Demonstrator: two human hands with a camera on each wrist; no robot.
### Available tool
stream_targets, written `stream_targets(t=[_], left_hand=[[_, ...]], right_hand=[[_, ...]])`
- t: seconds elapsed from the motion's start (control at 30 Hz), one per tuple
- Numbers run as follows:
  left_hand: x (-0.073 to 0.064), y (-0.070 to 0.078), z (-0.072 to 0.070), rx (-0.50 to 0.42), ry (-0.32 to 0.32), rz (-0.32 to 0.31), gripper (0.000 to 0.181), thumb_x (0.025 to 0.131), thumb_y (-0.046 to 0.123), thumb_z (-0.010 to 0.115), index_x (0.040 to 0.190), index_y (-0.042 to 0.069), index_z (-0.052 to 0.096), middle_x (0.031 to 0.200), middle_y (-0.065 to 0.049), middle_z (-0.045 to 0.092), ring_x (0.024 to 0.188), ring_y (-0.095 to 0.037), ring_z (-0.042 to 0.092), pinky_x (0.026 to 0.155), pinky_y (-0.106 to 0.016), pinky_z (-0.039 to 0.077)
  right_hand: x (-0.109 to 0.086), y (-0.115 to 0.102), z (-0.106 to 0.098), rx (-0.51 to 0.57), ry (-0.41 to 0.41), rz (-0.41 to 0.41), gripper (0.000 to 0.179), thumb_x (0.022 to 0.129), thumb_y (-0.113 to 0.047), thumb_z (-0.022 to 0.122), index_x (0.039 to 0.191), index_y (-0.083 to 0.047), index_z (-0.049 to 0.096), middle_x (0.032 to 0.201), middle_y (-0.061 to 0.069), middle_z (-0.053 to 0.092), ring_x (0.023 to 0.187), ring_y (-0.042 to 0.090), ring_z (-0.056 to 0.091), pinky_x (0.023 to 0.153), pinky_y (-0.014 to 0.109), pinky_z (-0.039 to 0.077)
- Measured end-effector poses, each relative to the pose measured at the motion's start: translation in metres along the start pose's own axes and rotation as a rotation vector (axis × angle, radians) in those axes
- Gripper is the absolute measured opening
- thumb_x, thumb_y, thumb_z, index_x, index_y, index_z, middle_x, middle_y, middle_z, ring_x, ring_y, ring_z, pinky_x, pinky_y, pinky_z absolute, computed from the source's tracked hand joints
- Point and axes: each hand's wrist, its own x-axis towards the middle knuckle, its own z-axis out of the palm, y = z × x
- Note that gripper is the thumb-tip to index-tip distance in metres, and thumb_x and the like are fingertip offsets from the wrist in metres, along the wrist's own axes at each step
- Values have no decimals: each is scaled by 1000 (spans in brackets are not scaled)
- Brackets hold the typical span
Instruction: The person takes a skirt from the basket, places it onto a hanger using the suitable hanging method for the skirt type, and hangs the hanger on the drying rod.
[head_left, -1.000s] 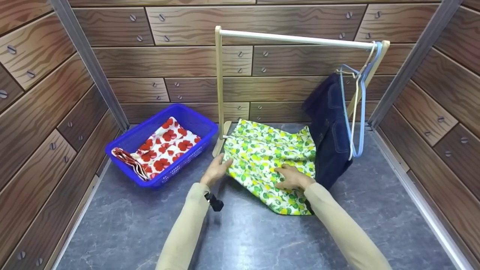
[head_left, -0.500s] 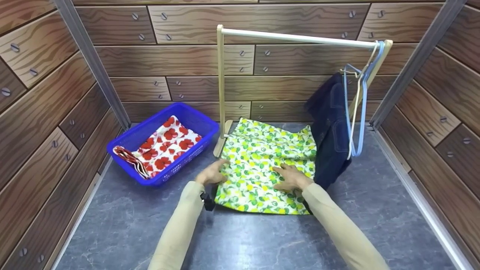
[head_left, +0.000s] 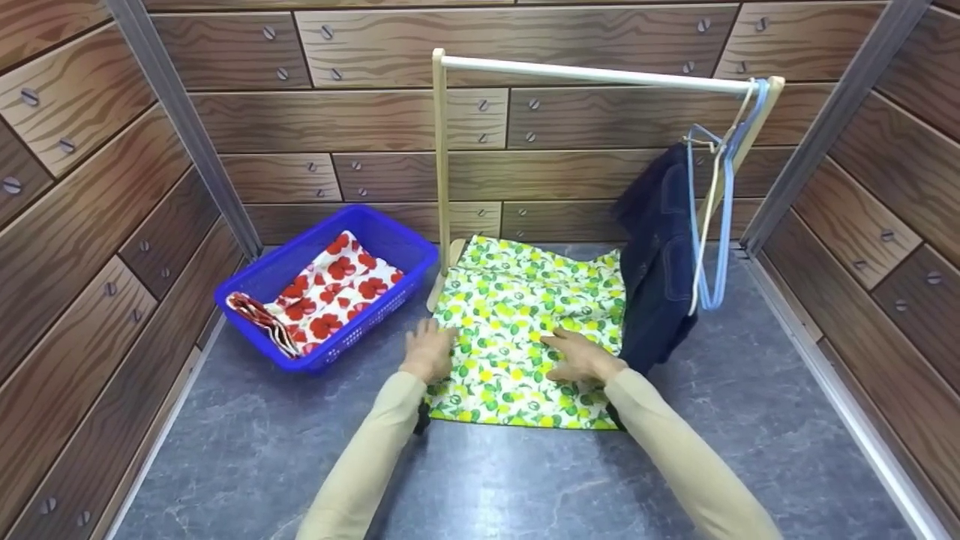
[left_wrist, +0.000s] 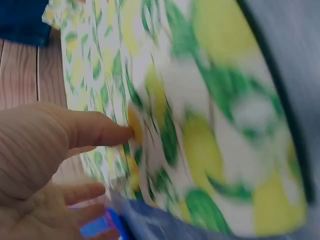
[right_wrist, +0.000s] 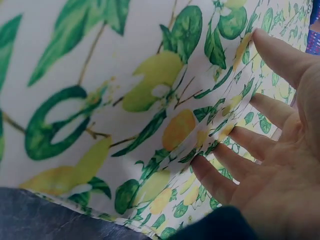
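A white cloth with a yellow and green lemon print (head_left: 510, 300) lies spread on the floor, slightly wrinkled toward the back. My left hand (head_left: 430, 352) is at its left edge. In the left wrist view, that hand's thumb (left_wrist: 100, 129) touches the printed fabric while the other fingers are extended and apart. My right hand (head_left: 581, 356) rests on the right part of the cloth. Its spread, nearly straight fingertips (right_wrist: 202, 167) touch the fabric in the right wrist view.
A wooden rack (head_left: 441, 165) with a white rail (head_left: 592, 73) stands over the cloth's back part. On its right hang a dark denim garment (head_left: 656, 277) and light-coloured hangers (head_left: 724, 225). At left, a blue basket (head_left: 397, 232) holds a red-flowered cloth (head_left: 330, 292). Wood-patterned walls enclose the floor.
The cloth's front left corner, folded under or askew earlier, now lies out to the left, so the front edge is nearly straight. My left hand moved along the left edge; the right hand barely moved.
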Motion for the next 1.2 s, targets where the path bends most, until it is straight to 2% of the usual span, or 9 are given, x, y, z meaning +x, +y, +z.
stream_targets(t=[0.17, 0.3, 0.43, 0.6, 0.77, 0.87, 0.97, 1.07, 1.2], left_hand=[[-1, 13, 5, -16, -104, 116, 57, 85, 2, 66, 138, 21, 56, 146, -16, 44, 139, -34, 36, 116, -59, 23], [-4, 18, 3, -49, -225, 177, 62, 88, 24, 71, 146, 23, 47, 157, -13, 32, 146, -35, 27, 118, -58, 23], [-11, 23, 2, -61, -301, 168, 83, 80, 47, 78, 150, 27, 39, 162, -13, 21, 150, -42, 14, 117, -64, 17], [-20, 27, 7, -72, -323, 137, 97, 71, 55, 82, 152, 31, 34, 165, -13, 12, 150, -44, 3, 116, -68, 6], [-20, 27, 8, -84, -324, 140, 102, 70, 55, 83, 154, 32, 29, 166, -8, 8, 151, -42, -1, 117, -67, 1], [-18, 28, 8, -106, -343, 136, 106, 68, 53, 85, 155, 32, 27, 166, -7, 6, 151, -40, -4, 118, -65, -2], [-17, 29, 9, -109, -357, 142, 110, 66, 54, 86, 156, 33, 25, 166, -6, 4, 151, -39, -7, 118, -64, -4], [-19, 29, 12, -113, -359, 140, 111, 65, 53, 86, 156, 33, 25, 166, -6, 3, 151, -38, -7, 118, -63, -4], [-20, 29, 13, -115, -353, 139, 111, 65, 53, 86, 156, 34, 24, 166, -6, 3, 151, -39, -7, 118, -63, -4]], right_hand=[[1, -1, 0, 5, -1, -35, 72, 94, -33, 66, 155, -20, 30, 164, 17, 14, 149, 42, 17, 113, 61, 29], [1, -3, 0, -6, 11, -34, 71, 94, -32, 65, 155, -20, 30, 163, 17, 14, 149, 41, 17, 112, 61, 29], [2, -4, 1, -3, 18, -27, 70, 95, -33, 65, 155, -21, 30, 163, 17, 15, 149, 40, 17, 113, 61, 30], [0, -3, 1, 41, 1, -43, 67, 96, -29, 62, 155, -18, 31, 163, 19, 14, 149, 41, 17, 112, 59, 30], [-2, -1, -3, 113, 19, -54, 60, 98, -27, 58, 152, -14, 36, 163, 19, 15, 147, 39, 23, 98, 50, 37], [-2, 0, -3, 126, 22, -46, 58, 100, -30, 56, 151, -12, 37, 162, 22, 16, 147, 41, 20, 106, 55, 35], [-6, 0, -2, 134, 25, -38, 56, 101, -30, 54, 150, -10, 39, 160, 23, 21, 148, 43, 19, 114, 60, 27], [-12, -2, -3, 153, 30, -47, 52, 101, -27, 55, 147, -7, 43, 155, 23, 33, 140, 41, 36, 109, 57, 36], [-19, -7, -10, 158, 54, -35, 49, 101, -25, 54, 144, -4, 47, 146, 22, 46, 114, 34, 57, 93, 50, 47]])
